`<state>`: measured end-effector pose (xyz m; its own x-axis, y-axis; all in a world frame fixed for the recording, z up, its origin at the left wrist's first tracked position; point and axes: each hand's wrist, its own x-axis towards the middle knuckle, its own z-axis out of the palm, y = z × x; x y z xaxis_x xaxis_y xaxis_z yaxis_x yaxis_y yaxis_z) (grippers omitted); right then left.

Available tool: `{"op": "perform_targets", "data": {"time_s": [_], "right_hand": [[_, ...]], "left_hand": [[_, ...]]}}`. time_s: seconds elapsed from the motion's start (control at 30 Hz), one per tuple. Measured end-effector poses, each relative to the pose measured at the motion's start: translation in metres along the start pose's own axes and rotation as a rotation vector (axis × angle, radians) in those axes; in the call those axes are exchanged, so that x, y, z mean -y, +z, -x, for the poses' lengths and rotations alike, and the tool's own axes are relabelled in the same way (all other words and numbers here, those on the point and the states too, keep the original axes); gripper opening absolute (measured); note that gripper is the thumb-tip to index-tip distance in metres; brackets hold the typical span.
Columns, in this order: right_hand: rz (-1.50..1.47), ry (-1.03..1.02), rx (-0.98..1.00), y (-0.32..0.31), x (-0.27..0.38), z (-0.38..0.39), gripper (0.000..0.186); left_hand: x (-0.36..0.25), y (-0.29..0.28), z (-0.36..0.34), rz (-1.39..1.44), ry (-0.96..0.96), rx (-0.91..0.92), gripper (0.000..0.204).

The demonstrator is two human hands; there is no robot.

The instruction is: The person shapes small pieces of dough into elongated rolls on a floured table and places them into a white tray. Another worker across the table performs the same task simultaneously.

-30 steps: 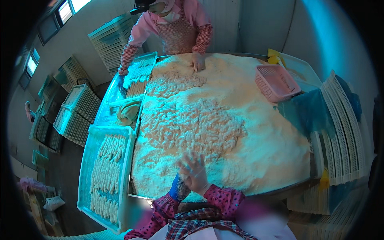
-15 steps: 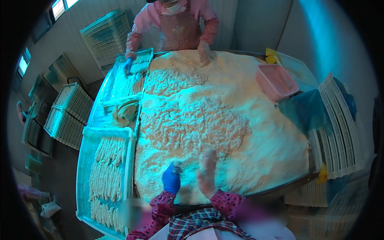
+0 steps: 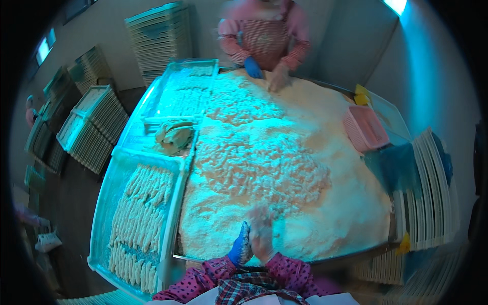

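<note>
My left hand (image 3: 241, 246), in a blue glove dusted with white, is closed, its fingers together and pointing up. Against it is my right hand (image 3: 262, 238) in a pale, see-through glove, its fingers smeared by motion. Anything between the two palms is hidden. Both hands are over the near edge of a wide table heaped with white, crumb-like coating (image 3: 310, 236). Many coated strips (image 3: 259, 157) lie tangled in the middle of that heap. To my left stands a pale tray (image 3: 173, 218) with similar strips (image 3: 134, 218) laid side by side in rows.
Across the table a co-worker (image 3: 264, 40) has both gloved hands at the heap. Beyond my tray are a crumpled cloth (image 3: 174, 136) and another tray (image 3: 214, 89) of strips. A pink basket (image 3: 365, 128) sits far right. Tray stacks (image 3: 434, 188) flank the table.
My hands have come together, the left moving right and down against the right. The co-worker's blue-gloved hand has left the far tray for the heap. The whole view has shifted slightly.
</note>
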<state>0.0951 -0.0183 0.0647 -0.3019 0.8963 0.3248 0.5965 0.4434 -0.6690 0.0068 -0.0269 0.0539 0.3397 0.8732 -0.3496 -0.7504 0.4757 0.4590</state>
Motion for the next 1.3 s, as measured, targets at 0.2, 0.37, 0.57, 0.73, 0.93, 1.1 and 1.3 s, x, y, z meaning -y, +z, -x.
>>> {"op": "perform_targets", "data": {"time_s": [0.2,0.37,0.57,0.73,0.93,1.1,1.3], "right_hand": [[0.06,-0.09,-0.198,0.044,-0.002,-0.066,0.039],[0.62,-0.06,-0.141,0.035,-0.056,-0.101,0.03],[0.541,0.089,-0.142,0.064,-0.054,-0.103,0.031],[0.2,0.413,-0.087,0.051,-0.065,-0.112,0.023],[0.012,0.05,-0.165,0.007,-0.015,-0.114,0.011],[0.159,0.012,0.391,-0.035,-0.048,-0.021,0.029],[0.35,0.058,0.332,-0.029,-0.051,0.035,0.038]], "left_hand": [[-0.068,-0.117,0.009,0.413,0.225,0.163,0.052],[-0.202,-0.226,0.122,0.262,0.713,0.063,0.045],[-0.28,-0.386,0.329,-0.467,0.93,-1.077,0.05],[-0.282,-0.314,0.314,-0.56,0.713,-1.224,0.05],[-0.258,-0.411,0.339,-0.395,0.834,-0.991,0.052],[-0.244,-0.232,0.194,-0.886,0.621,-0.804,0.052],[-0.108,-0.126,0.037,-1.731,0.522,-0.103,0.054]]}}
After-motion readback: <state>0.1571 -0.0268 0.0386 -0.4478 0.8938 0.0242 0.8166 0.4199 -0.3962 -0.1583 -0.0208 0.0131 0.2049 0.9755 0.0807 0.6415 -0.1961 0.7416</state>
